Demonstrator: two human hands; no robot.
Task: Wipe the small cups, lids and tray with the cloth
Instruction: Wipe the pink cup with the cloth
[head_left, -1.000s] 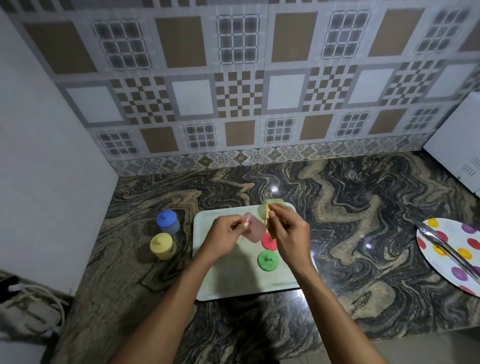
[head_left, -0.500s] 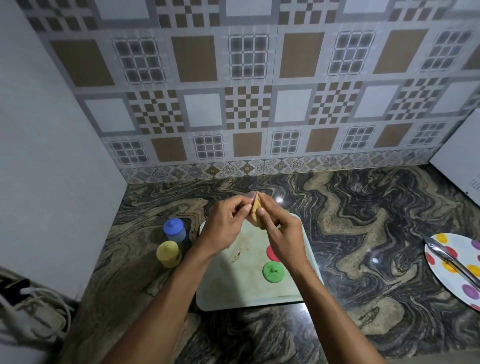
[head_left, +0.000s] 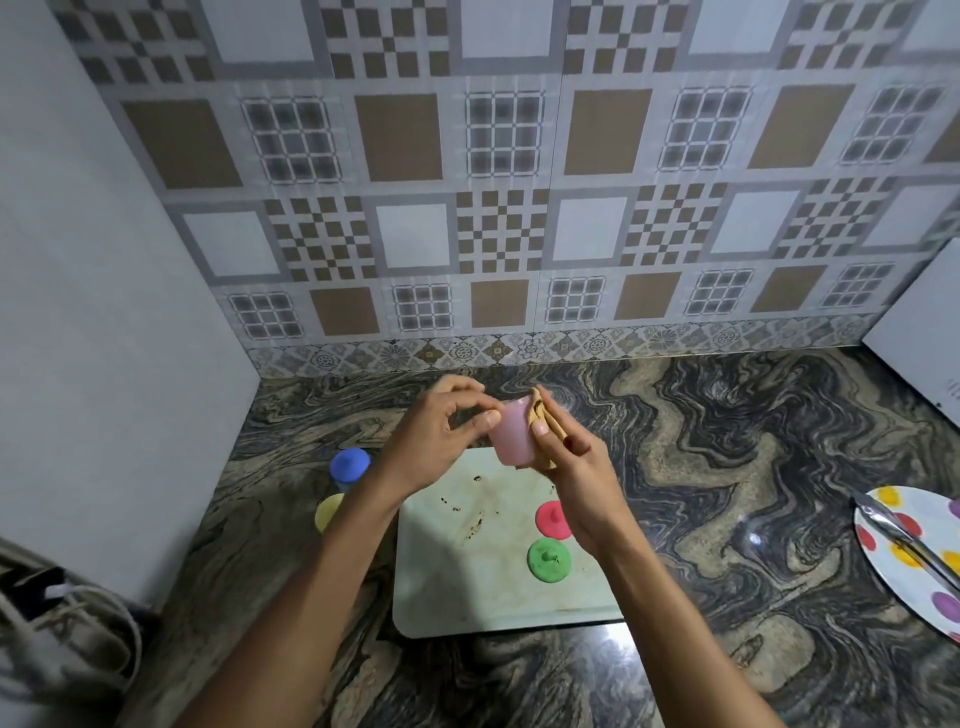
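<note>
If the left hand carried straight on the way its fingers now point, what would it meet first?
The left hand points rightward, and its fingers already touch the pink cup. Past the cup come the cloth and the right hand pressing it, though depth is hard to judge from this one view.

Glossy veined stone counter (head_left: 727, 467), matt smeared plastic tray (head_left: 467, 587), translucent pink plastic cup (head_left: 511, 436), soft cloth (head_left: 543, 415).

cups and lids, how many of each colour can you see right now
pink: 1, the cup held between the left hand and right hand
red: 1, a lid on the tray
green: 1, a lid on the tray
blue: 1, a lidded cup left of the tray
yellow: 1, a cup, partly hidden by the left arm
total: 5
</note>
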